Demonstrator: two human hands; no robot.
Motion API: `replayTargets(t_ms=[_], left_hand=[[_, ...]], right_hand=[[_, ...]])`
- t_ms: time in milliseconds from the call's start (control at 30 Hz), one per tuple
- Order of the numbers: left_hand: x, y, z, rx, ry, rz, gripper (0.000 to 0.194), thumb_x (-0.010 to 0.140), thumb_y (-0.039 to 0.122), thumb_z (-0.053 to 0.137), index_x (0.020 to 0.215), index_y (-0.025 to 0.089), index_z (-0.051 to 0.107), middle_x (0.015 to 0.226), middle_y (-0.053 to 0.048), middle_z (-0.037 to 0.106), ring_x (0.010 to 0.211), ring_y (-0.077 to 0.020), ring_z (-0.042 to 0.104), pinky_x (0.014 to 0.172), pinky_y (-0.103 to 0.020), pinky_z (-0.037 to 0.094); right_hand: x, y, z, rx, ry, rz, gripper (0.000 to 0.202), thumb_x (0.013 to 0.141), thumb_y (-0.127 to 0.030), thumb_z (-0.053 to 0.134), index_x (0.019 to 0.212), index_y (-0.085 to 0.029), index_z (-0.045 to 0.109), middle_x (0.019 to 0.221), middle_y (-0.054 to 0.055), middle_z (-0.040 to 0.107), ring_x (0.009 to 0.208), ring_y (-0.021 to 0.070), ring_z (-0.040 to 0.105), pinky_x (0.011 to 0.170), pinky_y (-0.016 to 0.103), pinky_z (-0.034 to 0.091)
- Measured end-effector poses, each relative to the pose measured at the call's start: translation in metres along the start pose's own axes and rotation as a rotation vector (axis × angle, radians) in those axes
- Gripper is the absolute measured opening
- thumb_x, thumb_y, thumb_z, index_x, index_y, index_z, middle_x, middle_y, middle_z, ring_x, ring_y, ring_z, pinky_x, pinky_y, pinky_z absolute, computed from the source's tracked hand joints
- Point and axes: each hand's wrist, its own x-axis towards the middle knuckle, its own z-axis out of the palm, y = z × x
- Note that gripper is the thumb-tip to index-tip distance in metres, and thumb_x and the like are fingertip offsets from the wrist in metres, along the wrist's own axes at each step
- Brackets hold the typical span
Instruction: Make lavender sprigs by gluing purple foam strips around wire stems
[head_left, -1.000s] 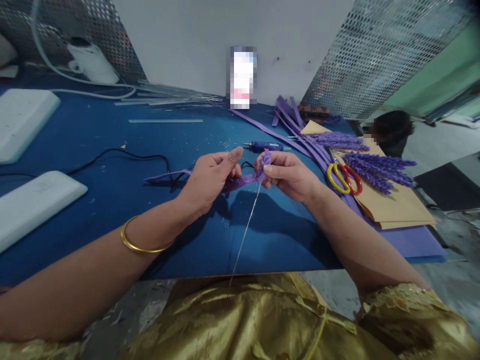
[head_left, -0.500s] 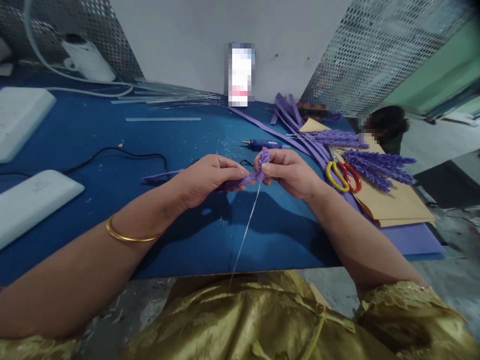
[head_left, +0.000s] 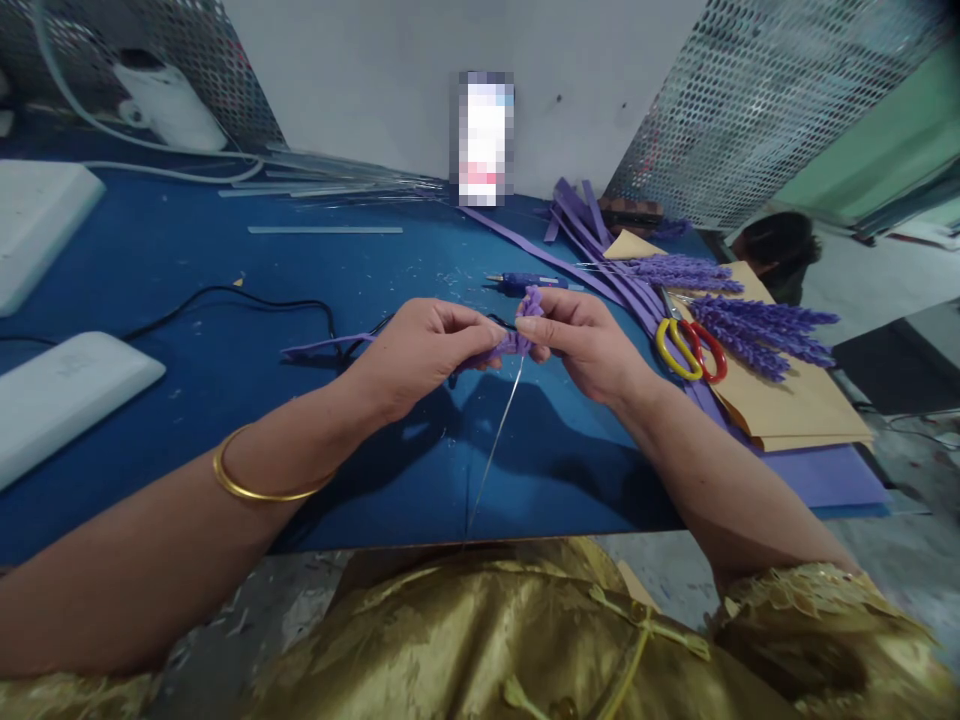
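Note:
My left hand [head_left: 435,350] is closed on a purple strip [head_left: 326,348], whose loose end sticks out to the left past the wrist. In my right hand [head_left: 585,340] a small purple flower spike [head_left: 532,303] is pinched between thumb and fingers. The strip runs across the short gap between both hands and meets the spike. From the spike's base a thin wire stem [head_left: 496,440] hangs down toward the table's front edge. Part of the strip is hidden behind my left fingers.
Beyond my hands lies a blue glue gun or similar pen-shaped tool [head_left: 529,282]. At right are scissors [head_left: 694,350], finished purple flower sprigs [head_left: 765,325], brown paper [head_left: 795,415] and purple strips [head_left: 585,230]. A phone [head_left: 484,140] leans on the wall; a person's head [head_left: 776,245] shows beyond.
My hands stay close together on the spike and strip, with small shifts of the fingers. The strip between them looks a little straighter. The whole view has tilted slightly.

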Motion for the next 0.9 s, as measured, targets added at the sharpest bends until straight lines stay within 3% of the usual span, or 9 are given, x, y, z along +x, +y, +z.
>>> replayTargets(t_ms=[233,400,567,767,900], left_hand=[[-0.004,0.002,0.003,0.093,0.058,0.092,0.021,0.078,0.027,0.065,0.062,0.019,0.074,0.063,-0.001,0.07,0.063,-0.0143,0.061,0.064,-0.024,0.049],[-0.006,0.002,0.006,0.112,0.118,0.072,0.02,0.077,0.027,0.066,0.06,0.02,0.075,0.063,-0.002,0.071,0.061,-0.0143,0.06,0.061,-0.024,0.046],[-0.005,0.0,0.007,0.044,0.092,0.019,0.021,0.076,0.029,0.066,0.059,0.02,0.074,0.062,-0.003,0.07,0.06,-0.0148,0.059,0.061,-0.026,0.046],[-0.004,-0.005,0.004,-0.046,0.045,0.008,0.037,0.084,0.046,0.058,0.061,0.02,0.073,0.065,-0.005,0.069,0.063,-0.0167,0.062,0.06,-0.026,0.045],[-0.004,-0.006,0.005,-0.011,0.054,0.047,0.028,0.078,0.042,0.067,0.061,0.02,0.074,0.064,-0.004,0.07,0.062,-0.0154,0.059,0.061,-0.026,0.045]], right_hand=[[0.0,0.001,0.005,0.035,0.075,0.006,0.036,0.08,-0.043,0.079,0.068,-0.018,0.056,0.059,-0.005,0.049,0.054,0.0076,0.041,0.053,0.024,0.033],[0.0,0.004,0.007,0.008,0.112,-0.019,0.038,0.08,-0.046,0.079,0.069,-0.019,0.055,0.059,-0.005,0.049,0.054,0.0076,0.041,0.053,0.024,0.032],[0.001,0.008,0.013,-0.007,0.185,0.027,0.043,0.077,-0.047,0.081,0.064,-0.019,0.051,0.056,-0.006,0.048,0.051,0.0071,0.04,0.051,0.025,0.031],[0.0,0.007,0.015,0.083,0.196,0.119,0.044,0.074,-0.05,0.081,0.064,-0.019,0.052,0.053,-0.007,0.047,0.048,0.0067,0.04,0.049,0.024,0.029],[0.0,0.009,0.017,0.06,0.245,0.078,0.046,0.073,-0.048,0.083,0.062,-0.02,0.049,0.053,-0.007,0.046,0.048,0.0067,0.039,0.049,0.024,0.029]])
